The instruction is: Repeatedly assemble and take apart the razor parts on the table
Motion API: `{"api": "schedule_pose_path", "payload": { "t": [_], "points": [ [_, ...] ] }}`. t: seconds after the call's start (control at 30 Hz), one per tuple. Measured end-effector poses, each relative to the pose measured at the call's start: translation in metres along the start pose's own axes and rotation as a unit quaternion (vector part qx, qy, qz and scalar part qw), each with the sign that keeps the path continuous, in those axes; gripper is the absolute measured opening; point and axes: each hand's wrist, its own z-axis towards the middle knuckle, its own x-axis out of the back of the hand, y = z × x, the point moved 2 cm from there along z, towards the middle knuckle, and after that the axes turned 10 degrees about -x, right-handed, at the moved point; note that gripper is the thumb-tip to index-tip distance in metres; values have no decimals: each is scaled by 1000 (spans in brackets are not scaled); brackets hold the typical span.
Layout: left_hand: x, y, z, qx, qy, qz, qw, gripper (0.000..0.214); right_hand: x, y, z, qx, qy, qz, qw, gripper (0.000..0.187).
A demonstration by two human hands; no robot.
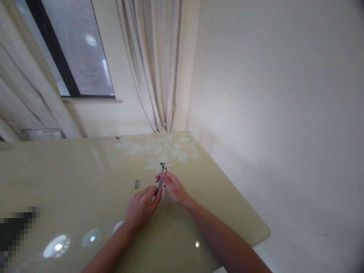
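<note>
A slim silver-and-black razor (160, 185) is held at a slant between my two hands, just over the table. My left hand (142, 203) pinches its dark lower end. Closer to the upper end, the fingers of my right hand (174, 188) close around the shaft. A small dark angular piece (162, 165) shows at the razor's top; whether it is attached or lies behind it I cannot tell. Left of the hands lies a small black-rimmed rectangular piece with a green middle, like a razor cartridge (137, 184).
The glossy pale table (85, 182) has a white floral pattern and reflects ceiling lights. Another tiny dark piece (117, 138) lies by its far edge. A wall (270, 113) runs along the right; curtains (159, 64) and a window stand behind. A pixelated dark patch covers the lower left.
</note>
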Motion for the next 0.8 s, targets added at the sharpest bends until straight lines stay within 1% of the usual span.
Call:
{"api": "schedule_pose_path", "payload": {
  "t": [0.07, 0.1, 0.17, 0.2, 0.27, 0.33, 0.4, 0.47, 0.5, 0.57, 0.67, 0.8],
  "points": [
    [-5, -2, -1, -20, -3, -47, 999, 43, -1, 0, 2, -25, -18, 85, 996, 49],
    [-7, -6, -1, -16, -6, -72, 997, 45, 1, 0, 3, -32, -16, 114, 993, 48],
    [-7, -17, -1, 19, 2, -128, 992, 47, 7, 0, 4, -33, -7, 144, 989, 46],
    [-5, -22, -1, 42, 17, -161, 986, 46, 11, -1, 5, -33, -9, 146, 989, 44],
    [1, -31, 1, 78, 67, -237, 966, 41, 18, -3, 4, -42, -38, 137, 989, 43],
    [9, -36, 4, 89, 108, -317, 938, 39, 21, -5, 3, -74, -94, 122, 985, 45],
    [15, -35, 6, 91, 114, -387, 911, 50, 21, -6, 0, -101, -141, 100, 980, 50],
    [19, -32, 6, 93, 99, -437, 889, 63, 19, -6, -3, -107, -167, 74, 977, 53],
    [20, -31, 5, 92, 90, -453, 882, 64, 18, -7, -5, -105, -174, 63, 977, 53],
    [21, -28, 4, 83, 78, -469, 876, 57, 15, -8, -7, -103, -183, 47, 977, 53],
    [21, -26, 2, 69, 74, -469, 877, 43, 13, -8, -8, -104, -179, 28, 978, 53],
    [21, -26, 3, 57, 80, -464, 881, 39, 15, -6, -7, -104, -159, 11, 982, 53]
  ]
}}
